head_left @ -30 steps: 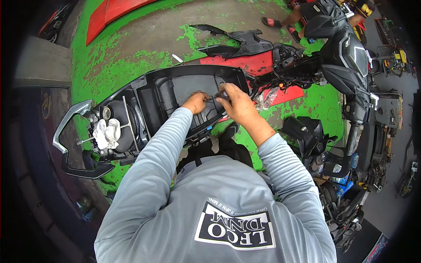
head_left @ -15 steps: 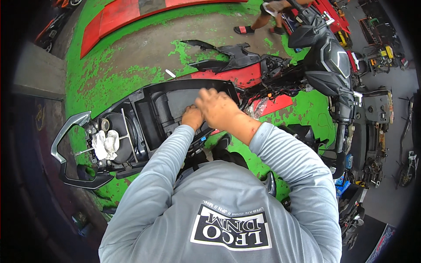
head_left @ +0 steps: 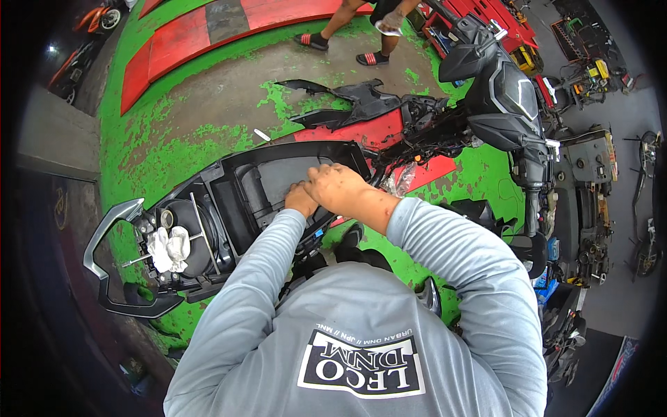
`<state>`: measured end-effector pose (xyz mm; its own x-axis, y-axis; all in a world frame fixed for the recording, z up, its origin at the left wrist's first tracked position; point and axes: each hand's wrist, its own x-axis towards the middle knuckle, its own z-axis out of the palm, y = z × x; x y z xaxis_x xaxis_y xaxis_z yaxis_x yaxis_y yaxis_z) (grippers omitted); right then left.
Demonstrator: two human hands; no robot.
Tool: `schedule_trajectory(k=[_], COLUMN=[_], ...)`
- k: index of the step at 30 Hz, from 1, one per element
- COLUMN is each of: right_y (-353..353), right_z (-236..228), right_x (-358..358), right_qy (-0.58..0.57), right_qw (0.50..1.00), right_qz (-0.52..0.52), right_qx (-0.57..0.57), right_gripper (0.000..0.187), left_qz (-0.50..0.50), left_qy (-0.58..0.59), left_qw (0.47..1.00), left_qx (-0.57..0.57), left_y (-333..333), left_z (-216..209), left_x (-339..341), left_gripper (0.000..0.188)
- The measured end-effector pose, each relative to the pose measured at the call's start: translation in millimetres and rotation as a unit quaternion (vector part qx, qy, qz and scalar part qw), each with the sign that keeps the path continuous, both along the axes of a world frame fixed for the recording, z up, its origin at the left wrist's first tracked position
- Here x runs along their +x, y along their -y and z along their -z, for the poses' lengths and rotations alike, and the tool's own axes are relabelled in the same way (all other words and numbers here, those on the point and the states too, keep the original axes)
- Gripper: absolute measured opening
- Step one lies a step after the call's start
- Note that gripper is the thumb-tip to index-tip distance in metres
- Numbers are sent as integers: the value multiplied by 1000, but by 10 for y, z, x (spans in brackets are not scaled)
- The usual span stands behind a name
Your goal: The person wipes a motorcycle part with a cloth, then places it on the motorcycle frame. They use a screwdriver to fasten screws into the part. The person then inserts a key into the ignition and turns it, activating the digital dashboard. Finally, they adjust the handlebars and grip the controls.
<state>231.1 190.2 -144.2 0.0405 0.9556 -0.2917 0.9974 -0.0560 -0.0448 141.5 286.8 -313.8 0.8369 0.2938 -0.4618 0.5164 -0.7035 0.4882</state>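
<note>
In front of me lies a stripped scooter body with a black under-seat storage bin (head_left: 283, 172). My left hand (head_left: 301, 201) is closed at the bin's near right part, fingers curled. Beside it and partly over it, my right hand (head_left: 339, 189) is closed too, its fingers bent toward the left hand. Whatever the two hands hold between them is hidden. At the scooter's tail, a pair of crumpled white gloves (head_left: 169, 249) rests near a roll of tape (head_left: 167, 219) and a long metal T-shaped tool (head_left: 202, 235). A silver and black grab rail (head_left: 102, 236) curves around the tail end.
Black body panels (head_left: 358, 103) lie beyond the scooter on a red platform. The handlebar and front cowl (head_left: 511, 97) stand at right, near a clear plastic bag (head_left: 399, 182). Another person's legs (head_left: 347, 31) are at the far side, by a red ramp (head_left: 184, 48). Parts line the right.
My right hand has lowered and come closer against my left hand. The other person has stepped leftward. The whole view has shifted slightly.
</note>
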Motion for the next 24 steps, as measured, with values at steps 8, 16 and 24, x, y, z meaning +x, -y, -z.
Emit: schedule_trajectory(k=[8,16,24], right_y=[2,1,-118], right_z=[-201,-89,-162], right_x=[33,58,15], right_qy=[-4,-43,-34], right_qw=[997,992,985], right_qz=[-33,117,137], right_qx=[62,-28,-98], right_gripper=[29,31,36], left_qz=[19,11,4], left_qy=[-10,-78,-99], left_qw=[999,996,995], left_qx=[27,37,26], left_y=[-35,6,11], left_z=[480,220,69], left_x=[-60,-28,-7], left_gripper=[47,48,51])
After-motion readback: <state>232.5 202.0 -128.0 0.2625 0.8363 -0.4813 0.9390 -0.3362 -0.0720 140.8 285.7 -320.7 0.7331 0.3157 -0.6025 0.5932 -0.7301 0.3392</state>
